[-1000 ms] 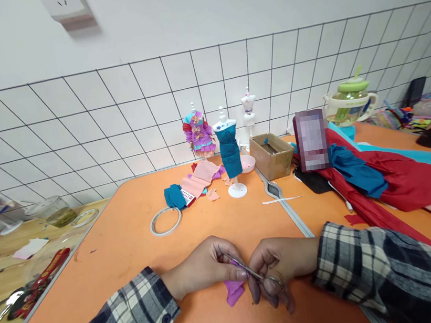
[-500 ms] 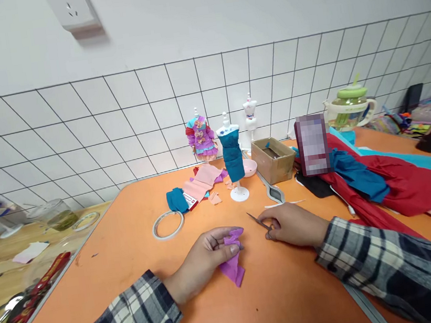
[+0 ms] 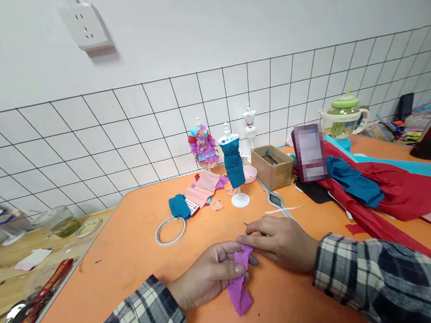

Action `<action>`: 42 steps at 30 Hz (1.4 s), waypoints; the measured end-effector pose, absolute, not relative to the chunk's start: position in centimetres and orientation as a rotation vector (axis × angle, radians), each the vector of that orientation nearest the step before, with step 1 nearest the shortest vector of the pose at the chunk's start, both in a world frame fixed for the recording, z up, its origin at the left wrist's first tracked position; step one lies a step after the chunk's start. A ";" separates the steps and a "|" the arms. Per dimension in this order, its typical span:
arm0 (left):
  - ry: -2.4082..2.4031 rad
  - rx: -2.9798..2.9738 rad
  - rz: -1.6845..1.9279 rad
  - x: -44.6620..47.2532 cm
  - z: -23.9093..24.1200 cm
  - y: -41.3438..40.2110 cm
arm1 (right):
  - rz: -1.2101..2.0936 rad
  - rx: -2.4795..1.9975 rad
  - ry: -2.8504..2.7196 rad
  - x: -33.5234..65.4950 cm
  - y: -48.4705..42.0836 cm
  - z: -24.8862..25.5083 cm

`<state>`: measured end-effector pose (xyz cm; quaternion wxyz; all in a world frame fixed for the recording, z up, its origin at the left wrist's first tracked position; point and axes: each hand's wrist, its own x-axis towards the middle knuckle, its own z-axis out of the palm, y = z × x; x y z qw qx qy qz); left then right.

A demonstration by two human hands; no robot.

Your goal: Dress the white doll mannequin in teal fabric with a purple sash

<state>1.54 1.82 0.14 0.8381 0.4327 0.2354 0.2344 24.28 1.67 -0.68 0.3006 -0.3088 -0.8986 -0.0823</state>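
My left hand [image 3: 217,270] pinches a crinkled purple crepe paper strip [image 3: 238,291] between thumb and fingers, its lower end hanging free. My right hand [image 3: 283,240] is closed, with its fingertips touching the strip's upper end. A slim dark pointed metal tool [image 3: 246,224] sticks out a little from the right fingers; the rest of it is hidden. Behind the hands, a small white dress form [image 3: 233,161] stands upright, wrapped in teal material. Another dress form wears a purple ruffled dress [image 3: 202,144], and a bare one [image 3: 250,125] stands beside it.
A tape roll [image 3: 170,231] lies left of the hands. Pink paper [image 3: 202,184] and a teal roll [image 3: 179,206] lie behind it. Farther right are a cardboard box [image 3: 273,170], a phone [image 3: 309,151], red material [image 3: 401,184] and a green-lidded jug [image 3: 345,118].
My right hand has moved left and down to the purple strip, and the pointed tool is now mostly hidden. The left hand still holds the strip. The view has tilted slightly upward.
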 end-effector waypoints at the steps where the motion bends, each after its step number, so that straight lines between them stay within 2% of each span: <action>1: 0.501 0.933 0.478 1.6 0.1 1.7 | -0.268 -0.758 -2.374 24.3 1.6 -0.7; 5: 0.500 0.940 0.484 1.9 -0.2 1.3 | -0.293 -0.587 -2.368 24.9 1.5 -0.7; 12: 0.515 0.941 0.528 1.9 -0.5 1.4 | -0.121 -0.562 -2.364 24.5 1.3 -0.8; 15: 0.572 0.929 0.601 1.8 -1.1 1.8 | -0.108 -0.903 -2.187 25.4 2.7 0.4; 21: 0.705 1.116 0.777 2.0 -1.7 2.6 | -0.392 -1.691 -1.675 30.6 9.7 5.2; 24: 0.797 1.236 0.892 1.9 -1.7 3.1 | -0.501 -1.816 -1.696 32.9 12.7 5.9; 29: 0.835 1.284 0.967 1.6 -1.8 3.8 | -0.418 -1.761 -1.897 34.5 14.0 5.3; 36: 0.825 1.338 0.894 1.6 -1.8 3.7 | -0.237 -1.682 -1.704 32.9 12.0 7.3; 42: 0.812 1.338 0.967 1.6 -1.4 3.4 | 0.322 -1.151 -2.132 24.1 6.7 4.8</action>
